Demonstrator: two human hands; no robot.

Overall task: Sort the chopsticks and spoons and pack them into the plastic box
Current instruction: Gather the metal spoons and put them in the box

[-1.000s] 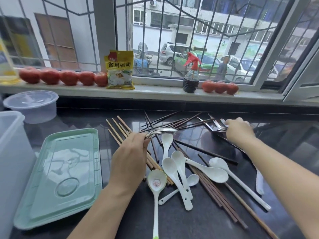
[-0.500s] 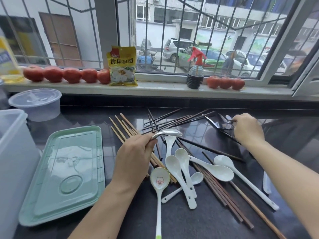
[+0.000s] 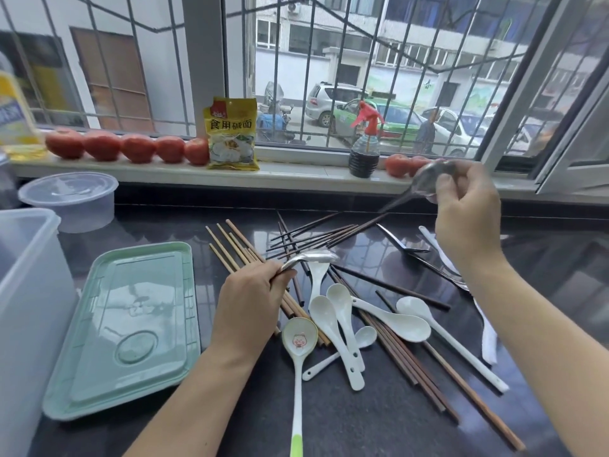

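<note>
My left hand (image 3: pixel 250 305) grips a steel spoon (image 3: pixel 313 257) by its handle, low over the pale wooden chopsticks (image 3: pixel 237 249). My right hand (image 3: pixel 468 209) is raised above the counter and pinches a second metal spoon (image 3: pixel 425 179) at its bowl, handle slanting down to the left. Several white ceramic spoons (image 3: pixel 336 321) and a spoon with a green-tipped handle (image 3: pixel 298 364) lie between my arms. Dark chopsticks (image 3: pixel 316 235) fan out behind them, brown ones (image 3: pixel 412 367) run to the lower right. The clear plastic box (image 3: pixel 23 311) stands at the left edge, its green lid (image 3: pixel 125 328) flat beside it.
More metal cutlery (image 3: pixel 415 252) lies under my right hand. A lidded round tub (image 3: pixel 69 199) sits at the back left. The windowsill holds tomatoes (image 3: pixel 128 148), a yellow packet (image 3: pixel 232 133), a spray bottle (image 3: pixel 365 143) and an oil bottle (image 3: pixel 14 120).
My right hand has lifted off the counter with a metal spoon, rising up and toward the window. My left hand has kept its grip on the steel spoon in about the same place.
</note>
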